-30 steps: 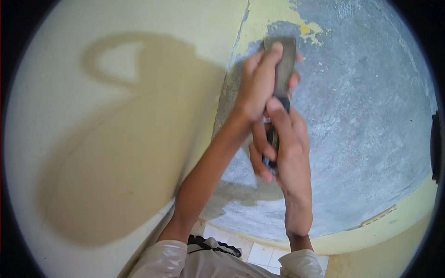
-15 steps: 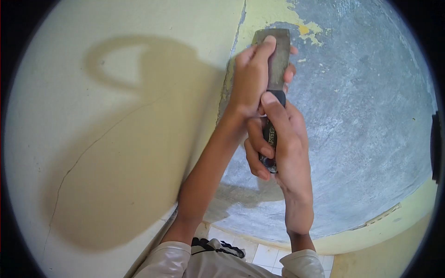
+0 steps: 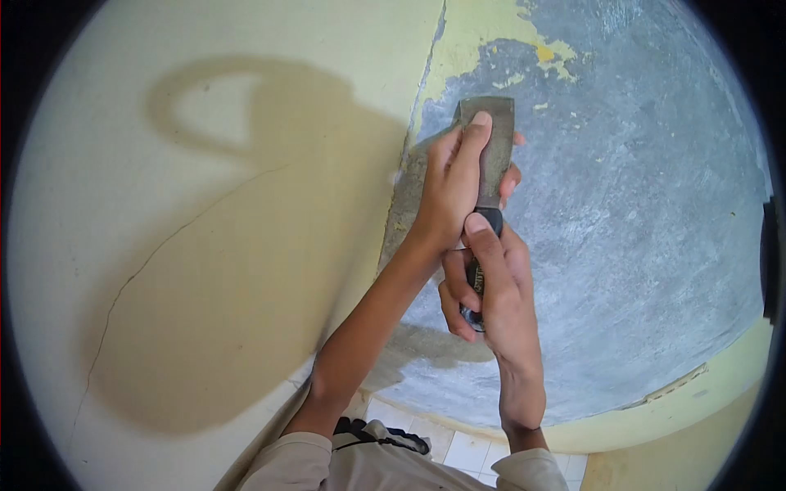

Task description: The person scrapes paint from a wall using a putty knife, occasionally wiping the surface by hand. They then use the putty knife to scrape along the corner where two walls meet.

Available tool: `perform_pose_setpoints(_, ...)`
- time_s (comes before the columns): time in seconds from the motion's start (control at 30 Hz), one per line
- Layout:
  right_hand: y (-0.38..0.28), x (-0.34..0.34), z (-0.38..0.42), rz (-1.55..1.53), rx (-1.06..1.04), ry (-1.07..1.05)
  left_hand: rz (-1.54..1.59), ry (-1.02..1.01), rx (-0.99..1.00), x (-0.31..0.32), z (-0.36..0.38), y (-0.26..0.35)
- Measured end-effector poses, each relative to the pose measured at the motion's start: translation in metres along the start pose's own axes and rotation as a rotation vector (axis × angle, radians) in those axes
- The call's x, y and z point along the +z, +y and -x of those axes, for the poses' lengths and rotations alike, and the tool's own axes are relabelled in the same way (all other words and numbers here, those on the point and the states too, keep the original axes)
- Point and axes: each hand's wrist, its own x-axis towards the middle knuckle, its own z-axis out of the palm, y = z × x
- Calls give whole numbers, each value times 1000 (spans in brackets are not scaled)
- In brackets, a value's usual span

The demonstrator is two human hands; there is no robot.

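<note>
A scraper with a wide metal blade (image 3: 496, 147) and a black handle (image 3: 473, 282) points upward in front of a grey, stripped wall (image 3: 622, 221). My left hand (image 3: 454, 180) is closed round the blade, its thumb lying flat on the metal and its fingertips showing past the right edge. Just below, my right hand (image 3: 495, 282) grips the handle, with the thumb near the base of the blade. Patches of yellow paint (image 3: 557, 59) remain above the blade's edge. Whether the edge touches the wall is unclear.
A cream wall (image 3: 205, 327) with a thin crack and a large shadow fills the left side, meeting the grey wall at a corner. White floor tiles (image 3: 468, 452) show at the bottom. Something dark (image 3: 770, 262) stands at the right edge.
Both hands and the scraper have moved down along the wall, uncovering more of the grey surface and a small yellow patch above the blade. The grips look the same.
</note>
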Motion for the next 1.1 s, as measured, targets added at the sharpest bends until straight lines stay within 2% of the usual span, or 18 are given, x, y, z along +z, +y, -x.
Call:
perform_pose_setpoints(0.13, -13, 0, -17, -38, -51, -62, 77, -24, 18, 3, -16, 17)
perform_pose_setpoints(0.3, 2, 1, -2, -18, -38, -61, 2, 10, -8, -1, -6, 3)
perform_pose_setpoints(0.33, 2, 2, -10, 50, -123, -23, -17, 24, -15, 0, -5, 3)
perform_pose_setpoints(0.43, -22, 10, -15, -80, -40, -78, 65, -31, -16, 0, -19, 21)
perform_pose_setpoints(0.5, -9, 8, -9, -103, -44, -62, 56, -28, -35, -3, -13, 11)
perform_pose_setpoints(0.63, -3, -3, -17, -12, -81, -43, -24, 16, -24, 3, -9, 6)
perform_pose_setpoints(0.7, -12, -2, -19, -26, -67, -31, -6, -83, 63, 5, -24, 18)
perform_pose_setpoints(0.8, -18, 3, -14, -74, -62, -74, -28, -57, 6, 9, -18, 17)
perform_pose_setpoints(0.87, -2, -2, -8, 7, -90, 7, -55, -14, 9, 8, -11, 13)
perform_pose_setpoints(0.97, -10, -3, -24, 0, -110, -30, -49, -30, -11, 6, -15, 15)
perform_pose_setpoints(1.03, -25, 5, -25, -30, -77, -55, 125, -109, 8, 5, -26, 30)
perform_pose_setpoints(1.1, -21, 8, -23, -16, -81, -40, 74, -75, 14, 4, -19, 20)
